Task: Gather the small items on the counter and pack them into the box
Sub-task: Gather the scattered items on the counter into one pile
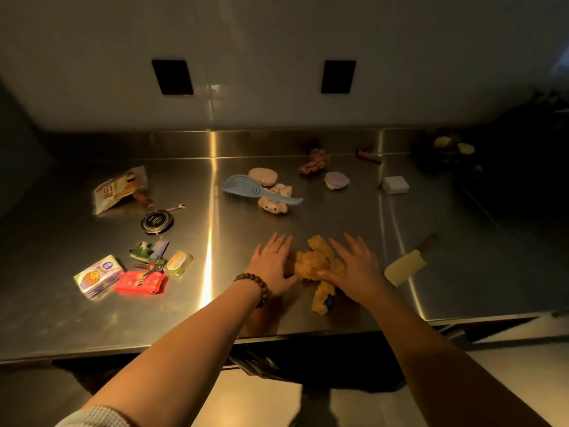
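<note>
Gathering, early step: stainless counter (92, 318) strewn with items, no box in view | plush bear (314, 263) lies near the counter's front edge | left hand (272, 268) and right hand (354, 266) flank the bear, fingers straight, touching it | next: likely scoop the bear, then find the box

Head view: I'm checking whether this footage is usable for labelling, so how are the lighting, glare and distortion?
Head view: dim and warm-toned; the right end of the steel counter falls into near-black shadow; bright vertical glare streaks cross the steel; wide-angle bending curves the counter edge and wall; the plush toy between left hand and right hand looks soft.
</note>
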A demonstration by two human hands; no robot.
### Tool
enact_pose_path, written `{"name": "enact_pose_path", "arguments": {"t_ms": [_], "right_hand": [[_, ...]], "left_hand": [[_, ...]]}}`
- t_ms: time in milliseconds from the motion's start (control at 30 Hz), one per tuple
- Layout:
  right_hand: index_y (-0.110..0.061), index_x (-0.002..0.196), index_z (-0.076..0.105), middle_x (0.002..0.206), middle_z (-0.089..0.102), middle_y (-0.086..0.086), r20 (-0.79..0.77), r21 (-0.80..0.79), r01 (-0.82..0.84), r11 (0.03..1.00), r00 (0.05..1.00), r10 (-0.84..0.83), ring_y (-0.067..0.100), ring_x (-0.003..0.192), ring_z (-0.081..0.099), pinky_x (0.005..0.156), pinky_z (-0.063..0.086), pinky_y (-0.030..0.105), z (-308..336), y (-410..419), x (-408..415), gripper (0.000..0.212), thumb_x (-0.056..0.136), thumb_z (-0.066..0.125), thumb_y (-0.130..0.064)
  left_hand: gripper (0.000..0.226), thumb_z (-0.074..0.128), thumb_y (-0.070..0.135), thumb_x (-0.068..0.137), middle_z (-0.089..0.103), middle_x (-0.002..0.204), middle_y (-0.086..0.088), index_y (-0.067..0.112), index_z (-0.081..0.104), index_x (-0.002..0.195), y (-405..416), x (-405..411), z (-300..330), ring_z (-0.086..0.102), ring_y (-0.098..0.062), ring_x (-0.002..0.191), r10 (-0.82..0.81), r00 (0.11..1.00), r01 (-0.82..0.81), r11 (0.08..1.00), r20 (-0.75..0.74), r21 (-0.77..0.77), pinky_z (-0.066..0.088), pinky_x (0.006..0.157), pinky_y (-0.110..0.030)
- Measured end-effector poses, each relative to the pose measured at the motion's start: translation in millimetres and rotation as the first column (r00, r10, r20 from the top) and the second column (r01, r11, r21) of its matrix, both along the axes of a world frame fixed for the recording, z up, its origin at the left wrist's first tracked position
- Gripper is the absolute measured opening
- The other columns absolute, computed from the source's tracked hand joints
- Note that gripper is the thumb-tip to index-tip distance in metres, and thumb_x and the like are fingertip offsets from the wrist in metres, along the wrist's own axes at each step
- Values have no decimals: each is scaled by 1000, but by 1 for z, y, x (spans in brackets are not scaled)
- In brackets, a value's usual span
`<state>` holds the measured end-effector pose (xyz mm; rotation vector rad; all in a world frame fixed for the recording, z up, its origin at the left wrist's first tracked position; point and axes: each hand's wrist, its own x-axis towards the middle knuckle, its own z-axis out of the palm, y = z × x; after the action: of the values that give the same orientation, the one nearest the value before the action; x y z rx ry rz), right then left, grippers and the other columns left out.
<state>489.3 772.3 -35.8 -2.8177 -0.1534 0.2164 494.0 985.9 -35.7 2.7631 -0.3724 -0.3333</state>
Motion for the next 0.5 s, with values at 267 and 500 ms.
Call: {"name": "enact_pose_path", "arguments": {"t_ms": [267, 500], "right_hand": [[-27, 136, 43, 147, 33, 1, -33, 227, -46, 973, 998, 55, 25, 132, 35, 108, 34, 39, -22, -35, 4, 63, 79, 70, -36], [-21, 128, 51, 127, 49, 0, 106, 302, 21, 953, 993, -56, 19, 118, 45, 100, 40, 35, -7, -57, 33, 47, 84, 67, -25]], "left_hand": [[55, 52, 48, 88, 47, 136, -3, 21, 44, 135, -27, 9, -20, 37, -23, 128, -54, 994, 45, 994, 90, 101, 22, 114, -39], [42, 51, 47, 87, 52, 121, 2, 25, 49, 124, -57, 33, -1, 44, -19, 115, 29, 984, -38, 998, 178, 43, 32, 100, -34]]}}
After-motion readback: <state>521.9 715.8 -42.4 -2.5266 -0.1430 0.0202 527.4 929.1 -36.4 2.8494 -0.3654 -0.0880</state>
